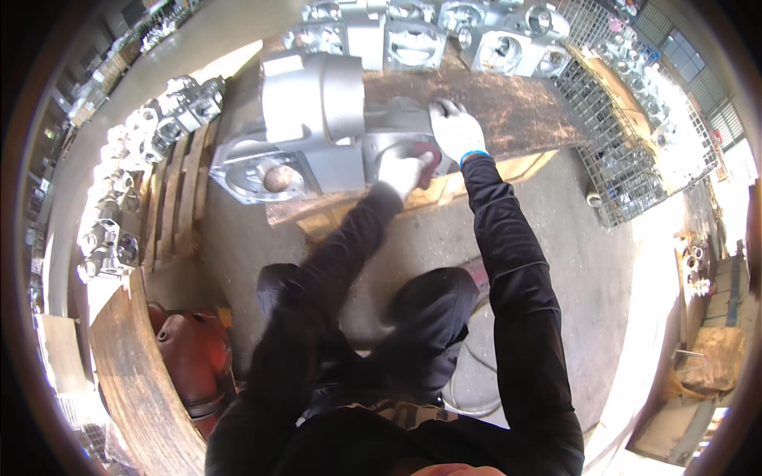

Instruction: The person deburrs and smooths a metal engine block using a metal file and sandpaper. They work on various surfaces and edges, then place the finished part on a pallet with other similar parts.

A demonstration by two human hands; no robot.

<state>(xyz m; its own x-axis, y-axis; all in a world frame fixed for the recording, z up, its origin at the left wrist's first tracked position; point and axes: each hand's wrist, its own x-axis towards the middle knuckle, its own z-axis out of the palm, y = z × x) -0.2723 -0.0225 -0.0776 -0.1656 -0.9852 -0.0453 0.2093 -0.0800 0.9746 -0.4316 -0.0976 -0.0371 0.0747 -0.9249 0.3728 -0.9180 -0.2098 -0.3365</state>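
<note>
A grey cast metal housing (396,122) lies on a worn wooden bench top (524,113) in front of me. My left hand (402,171), in a white glove and blurred, holds a dark red pad (427,163) against the housing's near face. The pad's exact kind is unclear. My right hand (458,128), in a white glove with a blue cuff edge, rests on the right end of the same housing. Directly left of it stands a larger grey metal casting (315,113) with a cylindrical top and a round opening in its flange.
More castings (414,44) line the bench's far side. A wire mesh crate (616,149) stands at the right. Castings sit by a wooden pallet (178,196) at the left. A red metal part (193,357) is low left; a hose (470,410) lies on the floor.
</note>
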